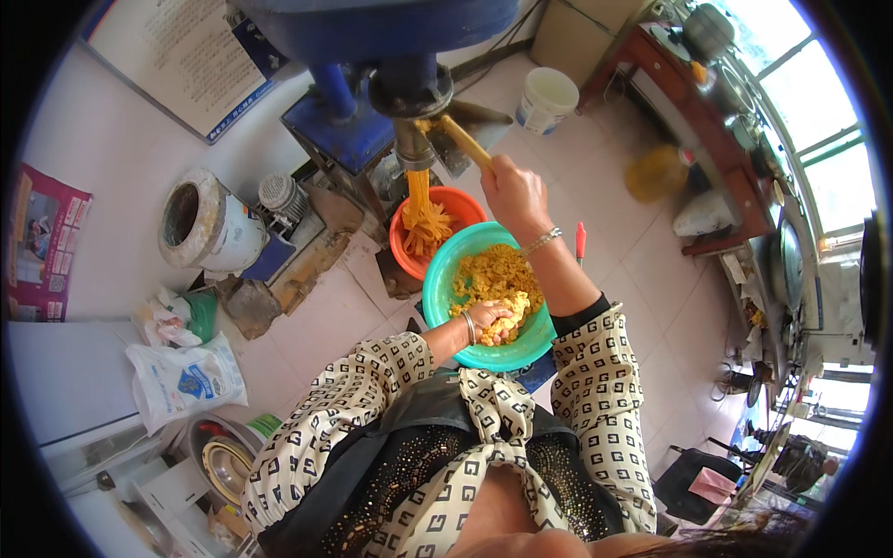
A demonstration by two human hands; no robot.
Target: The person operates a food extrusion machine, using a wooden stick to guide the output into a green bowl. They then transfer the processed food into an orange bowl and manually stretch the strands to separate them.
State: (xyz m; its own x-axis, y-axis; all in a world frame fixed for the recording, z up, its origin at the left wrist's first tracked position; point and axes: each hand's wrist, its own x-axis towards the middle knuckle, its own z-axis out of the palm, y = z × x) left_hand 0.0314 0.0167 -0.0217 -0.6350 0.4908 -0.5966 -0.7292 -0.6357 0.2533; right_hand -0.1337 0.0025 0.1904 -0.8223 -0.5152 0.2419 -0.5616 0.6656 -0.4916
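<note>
My left hand point(494, 322) is closed around a clump of yellow dough point(515, 311), low in a turquoise basin point(436, 300) of crumbly yellow dough point(492, 268). Above it, my right hand point(515, 191) grips a wooden stick point(469, 144), whose far end reaches the feed opening of a blue extruding machine point(411, 91). Yellow noodle strands point(418, 192) hang from the machine's metal outlet point(413, 150) into a red-orange basin point(474, 200), where more strands lie. The two basins sit close together, the turquoise one nearer my body.
A white bucket point(547, 99) stands on the tiled floor beyond the machine. At left are a round white machine drum point(216, 227), an electric motor point(282, 194) and a white sack point(185, 383). A red-brown table point(729, 153) runs along the right; a black chair point(691, 481) stands lower right.
</note>
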